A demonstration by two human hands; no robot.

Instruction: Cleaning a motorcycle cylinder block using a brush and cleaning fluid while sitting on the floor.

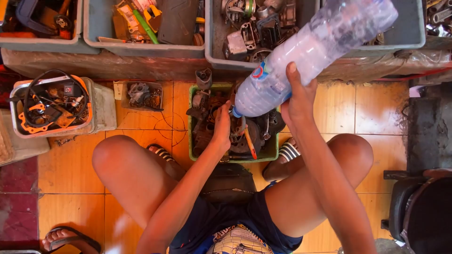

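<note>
My right hand [297,96] grips a large clear plastic bottle [314,51] with a blue label, held tilted with its neck pointing down and left. My left hand [222,126] is at the bottle's mouth, fingers closed around the blue cap end. Both hands hover over a green tray [270,151] full of dark, greasy engine parts and a screwdriver with an orange handle [249,143]. I sit low with my knees spread on either side of the tray.
Grey bins [214,44] of metal parts and tools line the far edge. A metal tin [101,106] with orange gaskets and cables stands left, a small box of parts [143,95] beside it. Another person's sandalled foot [66,237] shows bottom left. Orange tiled floor.
</note>
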